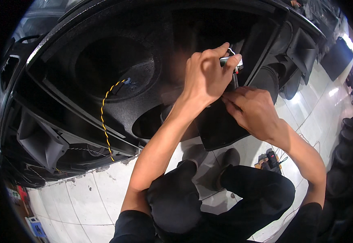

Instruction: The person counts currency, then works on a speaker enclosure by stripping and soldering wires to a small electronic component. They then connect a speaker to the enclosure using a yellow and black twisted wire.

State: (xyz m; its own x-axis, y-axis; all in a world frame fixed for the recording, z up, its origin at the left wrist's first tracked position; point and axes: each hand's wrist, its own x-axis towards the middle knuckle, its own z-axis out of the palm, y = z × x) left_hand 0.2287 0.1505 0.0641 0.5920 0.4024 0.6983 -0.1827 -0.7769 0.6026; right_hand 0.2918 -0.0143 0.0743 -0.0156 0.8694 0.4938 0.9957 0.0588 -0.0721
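Note:
A large black speaker cabinet with a round cutout lies in front of me. Over its right part, my left hand pinches a small silver metal piece between thumb and fingers. A thin white strip and a red spot show beside that piece, whose kind I cannot make out. Just below it, my right hand has its fingers closed at the lower end of a short dark rod. The fingers hide much of the rod. A yellow-and-black twisted wire hangs from the cutout over the cabinet's near edge.
A black horn sits at the left, another horn at the right. Black round parts line the right side. A black-and-red tool lies on the white tiled floor near my right knee. A blue-and-white stool stands lower left.

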